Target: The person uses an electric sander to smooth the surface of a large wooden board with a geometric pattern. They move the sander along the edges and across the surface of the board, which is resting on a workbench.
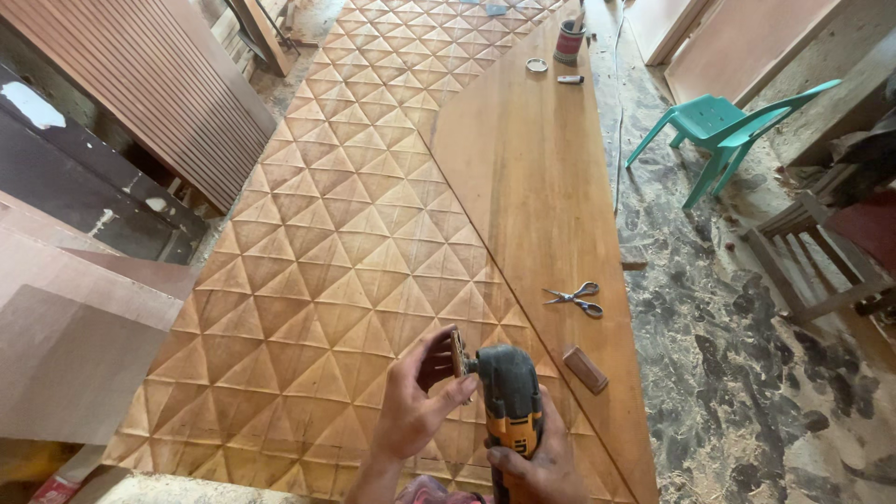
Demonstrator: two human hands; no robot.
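Here the right hand (534, 464) wraps closed around a dark power tool (510, 399) while the left hand's (415, 401) fingers pinch its sanding pad (457, 354). An accidental start could catch those fingertips, or gouge the carved wooden panel (345, 261) below.

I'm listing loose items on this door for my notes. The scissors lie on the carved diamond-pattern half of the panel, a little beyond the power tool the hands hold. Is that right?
Not quite. The head view shows the scissors on the smooth plain half of the panel, not the carved half. They do lie a little beyond the power tool, which the right hand grips while the left hand touches its head.
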